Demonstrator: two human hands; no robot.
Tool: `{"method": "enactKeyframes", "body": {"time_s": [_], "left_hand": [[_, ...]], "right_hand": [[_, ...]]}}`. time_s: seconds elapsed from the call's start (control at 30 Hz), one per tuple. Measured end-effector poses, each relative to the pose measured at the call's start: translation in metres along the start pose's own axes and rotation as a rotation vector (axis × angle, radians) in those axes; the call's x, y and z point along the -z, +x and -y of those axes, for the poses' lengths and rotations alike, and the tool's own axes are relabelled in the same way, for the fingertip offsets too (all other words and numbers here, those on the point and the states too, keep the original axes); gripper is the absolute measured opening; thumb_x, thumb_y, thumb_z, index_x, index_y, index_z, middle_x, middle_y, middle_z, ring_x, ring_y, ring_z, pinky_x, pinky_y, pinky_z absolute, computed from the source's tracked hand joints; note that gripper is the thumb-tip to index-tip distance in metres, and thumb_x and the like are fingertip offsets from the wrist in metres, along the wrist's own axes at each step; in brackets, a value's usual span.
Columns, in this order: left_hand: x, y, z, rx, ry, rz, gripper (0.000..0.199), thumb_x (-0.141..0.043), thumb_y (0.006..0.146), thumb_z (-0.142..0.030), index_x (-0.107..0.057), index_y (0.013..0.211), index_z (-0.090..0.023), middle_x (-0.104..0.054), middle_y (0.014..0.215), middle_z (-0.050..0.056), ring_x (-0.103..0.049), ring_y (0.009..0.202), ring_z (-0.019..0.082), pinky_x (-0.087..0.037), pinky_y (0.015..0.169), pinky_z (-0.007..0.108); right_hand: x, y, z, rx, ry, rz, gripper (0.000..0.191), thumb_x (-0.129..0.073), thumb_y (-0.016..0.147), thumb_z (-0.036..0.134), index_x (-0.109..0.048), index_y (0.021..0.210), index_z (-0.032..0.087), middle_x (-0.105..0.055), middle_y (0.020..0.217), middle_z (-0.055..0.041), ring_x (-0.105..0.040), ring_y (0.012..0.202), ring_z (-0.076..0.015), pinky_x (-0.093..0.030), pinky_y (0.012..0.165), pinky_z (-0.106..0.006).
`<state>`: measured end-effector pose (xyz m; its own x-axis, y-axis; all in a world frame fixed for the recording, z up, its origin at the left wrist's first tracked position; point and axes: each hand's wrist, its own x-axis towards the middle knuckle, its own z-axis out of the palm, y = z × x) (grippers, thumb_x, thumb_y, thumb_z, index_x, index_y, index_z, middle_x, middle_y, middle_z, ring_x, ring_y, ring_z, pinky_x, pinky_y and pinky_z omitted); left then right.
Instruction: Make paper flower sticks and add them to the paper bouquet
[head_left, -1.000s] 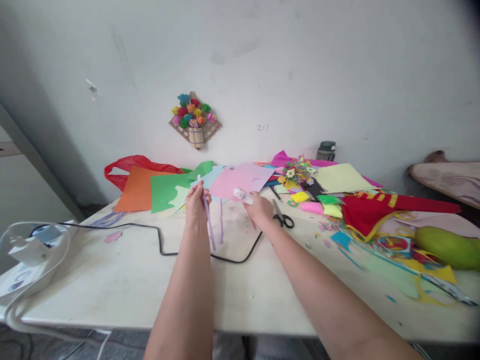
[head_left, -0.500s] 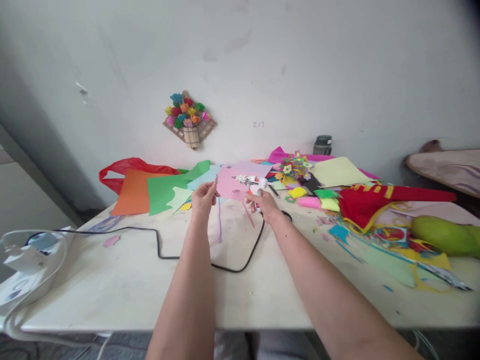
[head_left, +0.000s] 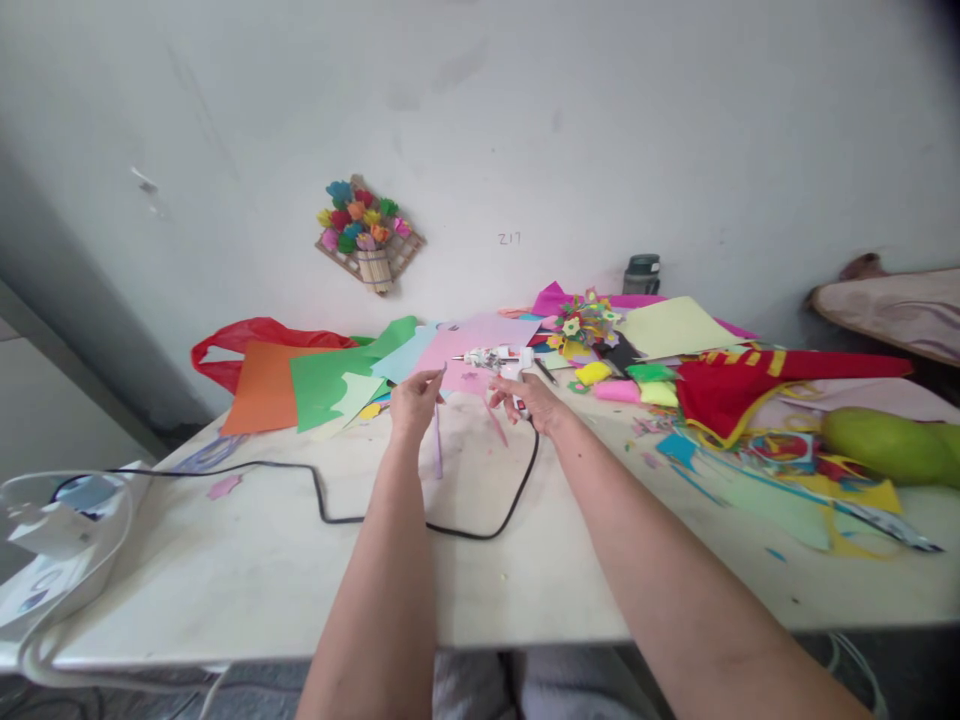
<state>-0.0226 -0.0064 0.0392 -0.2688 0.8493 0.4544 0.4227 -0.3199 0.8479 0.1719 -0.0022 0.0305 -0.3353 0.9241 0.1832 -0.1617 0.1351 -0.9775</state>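
A thin purple strip (head_left: 438, 447) hangs down from my left hand (head_left: 417, 402), pinched at its upper end. My right hand (head_left: 534, 402) is wrapped round the handle of a white glue gun (head_left: 514, 366), whose nozzle points left, just beyond the strip's top. From the gun's handle a black cord (head_left: 480, 536) runs across the table to the left. A narrow pink strip (head_left: 495, 425) is by the fingers of my right hand. Behind both hands lies a pink paper sheet (head_left: 480, 336) with a small pink cut-out on it.
Orange paper (head_left: 262, 385) and green paper (head_left: 319, 385) lie at the left, near a power strip (head_left: 67, 550). Paper flowers (head_left: 583, 325), clay packets (head_left: 619, 390), a red cloth (head_left: 720, 395), scraps and a green fruit-like object (head_left: 885, 445) fill the right. A bottle (head_left: 642, 274) stands behind.
My left hand has moved slightly right with the purple strip, its top now near the nozzle. The glue gun has tilted a little in my right hand. The view has shifted slightly.
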Motion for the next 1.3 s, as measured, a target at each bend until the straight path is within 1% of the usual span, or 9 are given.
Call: {"method": "enactKeyframes", "body": {"time_s": [0.13,0.3,0.53,0.87,1.03,1.17,1.3], "left_hand": [[-0.0017,0.0008,0.0047,0.009,0.069,0.042,0.028,-0.056,0.067,-0.042,-0.067,0.079,-0.020,-0.056,0.044,-0.002,-0.041,0.036,0.008,-0.027,0.040,0.020],[-0.0013,0.0019,0.0071,0.002,0.096,0.079,0.027,-0.056,0.067,-0.042,-0.066,0.075,-0.019,-0.057,0.044,-0.002,-0.041,0.034,0.008,-0.027,0.040,0.020],[-0.0019,0.0005,0.0067,0.055,0.013,0.107,0.022,-0.058,0.065,-0.039,-0.062,0.064,-0.018,-0.057,0.043,-0.001,-0.040,0.033,0.008,-0.026,0.038,0.019],[-0.0029,-0.0004,0.0064,0.093,-0.069,0.114,0.018,-0.060,0.064,-0.035,-0.060,0.061,-0.018,-0.056,0.041,-0.002,-0.038,0.031,0.007,-0.024,0.036,0.019],[-0.0029,-0.0006,0.0063,0.081,-0.064,0.122,0.020,-0.060,0.063,-0.037,-0.061,0.062,-0.017,-0.056,0.042,-0.001,-0.038,0.030,0.006,-0.024,0.035,0.018],[-0.0024,-0.0008,0.0058,0.078,-0.073,0.127,0.020,-0.061,0.062,-0.037,-0.060,0.061,-0.017,-0.056,0.042,-0.001,-0.038,0.030,0.006,-0.024,0.034,0.018],[-0.0026,-0.0014,0.0050,0.098,-0.084,0.125,0.019,-0.061,0.062,-0.036,-0.061,0.062,-0.017,-0.056,0.041,-0.001,-0.038,0.031,0.007,-0.024,0.035,0.018]], "right_hand": [[0.0022,-0.0007,-0.0018,-0.008,-0.001,0.025,0.033,-0.061,0.066,0.044,-0.056,0.077,0.013,-0.061,0.054,-0.0025,-0.037,0.028,-0.0046,-0.030,0.029,-0.019],[0.0034,-0.0007,-0.0030,-0.014,-0.026,0.034,0.033,-0.060,0.067,0.044,-0.056,0.075,0.012,-0.062,0.056,-0.0038,-0.037,0.027,-0.0043,-0.031,0.028,-0.019],[0.0053,-0.0012,-0.0014,-0.049,-0.072,0.010,0.035,-0.059,0.068,0.047,-0.055,0.074,0.013,-0.061,0.054,-0.0022,-0.036,0.027,-0.0037,-0.032,0.028,-0.018],[0.0055,0.0008,-0.0061,-0.062,-0.137,0.002,0.037,-0.059,0.067,0.050,-0.052,0.063,0.014,-0.058,0.051,-0.0003,-0.036,0.027,-0.0036,-0.031,0.027,-0.018],[0.0065,0.0010,-0.0070,-0.047,-0.145,-0.003,0.039,-0.059,0.066,0.051,-0.051,0.057,0.014,-0.053,0.046,0.0026,-0.037,0.028,-0.0038,-0.032,0.027,-0.018],[0.0061,0.0016,-0.0072,-0.052,-0.141,-0.021,0.039,-0.060,0.065,0.050,-0.049,0.054,0.014,-0.051,0.044,0.0024,-0.037,0.027,-0.0044,-0.030,0.026,-0.018],[0.0057,0.0022,-0.0076,-0.063,-0.127,-0.025,0.039,-0.061,0.064,0.050,-0.048,0.055,0.015,-0.051,0.044,0.0026,-0.037,0.027,-0.0046,-0.031,0.026,-0.019]]}}
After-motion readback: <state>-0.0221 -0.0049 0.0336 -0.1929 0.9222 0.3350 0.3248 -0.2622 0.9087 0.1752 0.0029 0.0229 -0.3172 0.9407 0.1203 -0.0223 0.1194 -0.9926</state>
